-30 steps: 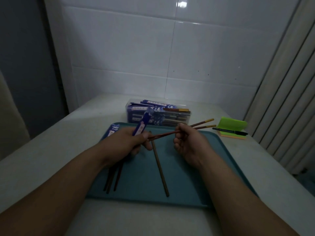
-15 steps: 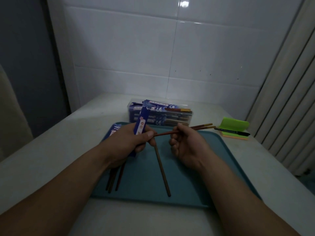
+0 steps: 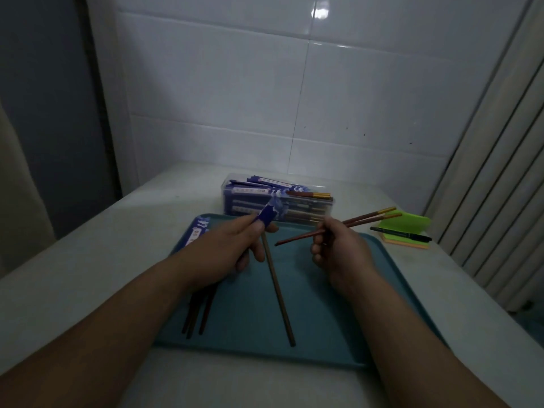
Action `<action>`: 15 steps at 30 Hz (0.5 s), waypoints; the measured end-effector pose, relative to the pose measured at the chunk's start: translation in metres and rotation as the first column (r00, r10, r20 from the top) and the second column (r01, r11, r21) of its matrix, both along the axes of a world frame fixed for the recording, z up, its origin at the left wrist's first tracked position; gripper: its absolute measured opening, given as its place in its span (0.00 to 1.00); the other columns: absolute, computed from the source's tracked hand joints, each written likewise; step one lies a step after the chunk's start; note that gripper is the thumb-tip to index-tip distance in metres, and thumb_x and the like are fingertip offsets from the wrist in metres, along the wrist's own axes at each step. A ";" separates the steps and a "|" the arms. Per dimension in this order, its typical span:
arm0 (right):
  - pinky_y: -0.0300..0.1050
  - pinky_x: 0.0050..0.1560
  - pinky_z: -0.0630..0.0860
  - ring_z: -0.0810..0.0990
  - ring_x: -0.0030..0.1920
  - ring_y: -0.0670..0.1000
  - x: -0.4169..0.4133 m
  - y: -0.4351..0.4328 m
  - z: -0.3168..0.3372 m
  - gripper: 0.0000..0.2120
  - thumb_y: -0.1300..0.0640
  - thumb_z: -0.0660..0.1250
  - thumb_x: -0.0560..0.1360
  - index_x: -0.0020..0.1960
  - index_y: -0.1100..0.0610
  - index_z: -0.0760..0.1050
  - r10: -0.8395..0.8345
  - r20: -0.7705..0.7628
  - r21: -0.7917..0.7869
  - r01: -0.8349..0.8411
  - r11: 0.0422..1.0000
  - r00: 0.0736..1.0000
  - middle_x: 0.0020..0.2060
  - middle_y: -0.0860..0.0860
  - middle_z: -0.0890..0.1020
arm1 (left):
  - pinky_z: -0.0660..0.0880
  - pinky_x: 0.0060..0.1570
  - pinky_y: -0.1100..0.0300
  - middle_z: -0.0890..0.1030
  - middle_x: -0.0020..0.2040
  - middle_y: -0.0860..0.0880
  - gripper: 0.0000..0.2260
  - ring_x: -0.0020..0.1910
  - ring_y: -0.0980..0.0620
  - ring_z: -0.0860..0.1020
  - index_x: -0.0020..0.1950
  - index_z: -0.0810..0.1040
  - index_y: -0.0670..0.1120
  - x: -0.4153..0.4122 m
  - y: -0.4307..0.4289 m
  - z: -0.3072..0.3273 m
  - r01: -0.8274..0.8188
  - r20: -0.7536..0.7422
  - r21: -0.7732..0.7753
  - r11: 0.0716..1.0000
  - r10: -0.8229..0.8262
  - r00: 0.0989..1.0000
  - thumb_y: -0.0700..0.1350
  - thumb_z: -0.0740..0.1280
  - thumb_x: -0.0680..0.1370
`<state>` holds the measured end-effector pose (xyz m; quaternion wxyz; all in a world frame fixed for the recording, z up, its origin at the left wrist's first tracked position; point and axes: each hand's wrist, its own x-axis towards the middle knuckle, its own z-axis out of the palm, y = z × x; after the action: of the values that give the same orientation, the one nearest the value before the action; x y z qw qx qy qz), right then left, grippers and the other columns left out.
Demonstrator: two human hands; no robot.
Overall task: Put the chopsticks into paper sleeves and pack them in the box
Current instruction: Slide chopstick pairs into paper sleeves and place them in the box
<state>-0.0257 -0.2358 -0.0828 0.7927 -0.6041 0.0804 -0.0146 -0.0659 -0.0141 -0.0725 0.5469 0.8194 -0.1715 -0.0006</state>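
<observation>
Pale table (image 3: 88, 275): teal tray (image 3: 323, 304) lies at centre, its front rim near the table's near edge. Clear plastic box (image 3: 303, 212) stands just behind the tray's far rim. Green sticky-note pad (image 3: 412, 223) lies near the right edge.

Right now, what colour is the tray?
Teal, a blue-green; the tray shows best in the head view.

The right hand (image 3: 338, 251) has drawn its chopsticks (image 3: 297, 237) away from the sleeve (image 3: 268, 214) in the left hand (image 3: 232, 245).
</observation>
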 end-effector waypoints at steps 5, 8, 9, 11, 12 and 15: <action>0.42 0.28 0.70 0.74 0.28 0.49 0.001 -0.006 0.002 0.11 0.50 0.63 0.84 0.51 0.57 0.76 -0.019 0.033 -0.023 0.019 1.000 0.999 0.29 0.50 0.76 | 0.76 0.44 0.63 0.83 0.41 0.55 0.11 0.39 0.57 0.80 0.57 0.80 0.52 0.004 0.001 -0.001 -0.021 0.034 0.084 0.996 0.018 0.999 0.46 0.58 0.87; 0.42 0.28 0.70 0.74 0.28 0.49 0.001 -0.006 0.001 0.11 0.50 0.63 0.84 0.51 0.57 0.76 -0.016 0.040 -0.024 0.017 1.000 0.999 0.29 0.50 0.76 | 0.75 0.45 0.57 0.80 0.40 0.56 0.14 0.39 0.58 0.77 0.55 0.80 0.55 0.004 0.000 -0.003 -0.044 0.063 0.125 0.991 0.036 0.997 0.56 0.56 0.87; 0.42 0.28 0.70 0.74 0.28 0.49 0.001 -0.006 0.001 0.11 0.50 0.62 0.84 0.51 0.57 0.76 -0.015 0.044 -0.022 0.016 1.000 0.999 0.29 0.50 0.76 | 0.74 0.46 0.57 0.80 0.40 0.59 0.17 0.39 0.61 0.77 0.55 0.80 0.57 0.003 0.000 -0.003 -0.061 0.105 0.173 0.983 0.043 0.994 0.61 0.53 0.85; 0.42 0.26 0.69 0.74 0.27 0.49 0.004 -0.006 0.004 0.11 0.50 0.62 0.84 0.49 0.57 0.75 -0.013 0.064 -0.014 0.014 1.000 0.998 0.28 0.51 0.75 | 0.75 0.49 0.54 0.79 0.42 0.63 0.18 0.43 0.63 0.77 0.53 0.78 0.58 0.004 0.000 -0.003 -0.081 0.198 0.247 0.966 0.032 0.980 0.65 0.52 0.82; 0.42 0.25 0.68 0.73 0.26 0.50 0.005 -0.007 0.005 0.11 0.51 0.62 0.84 0.48 0.56 0.75 -0.014 0.076 -0.004 0.014 1.000 0.997 0.28 0.51 0.75 | 0.76 0.52 0.50 0.79 0.44 0.61 0.16 0.46 0.61 0.78 0.53 0.77 0.57 0.006 0.000 -0.004 -0.082 0.240 0.267 0.960 0.017 0.971 0.64 0.53 0.83; 0.41 0.25 0.66 0.71 0.25 0.50 0.004 -0.008 0.008 0.12 0.52 0.61 0.84 0.44 0.56 0.74 -0.032 0.127 0.030 0.028 0.999 0.991 0.27 0.50 0.73 | 0.76 0.58 0.48 0.78 0.52 0.57 0.10 0.53 0.57 0.77 0.60 0.76 0.60 0.010 0.001 -0.008 -0.096 0.316 0.316 0.944 -0.009 0.949 0.61 0.60 0.84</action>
<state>-0.0213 -0.2437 -0.0746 0.8045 -0.5892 0.0387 -0.0640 -0.0564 -0.0126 -0.0806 0.3689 0.8921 -0.2351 0.1132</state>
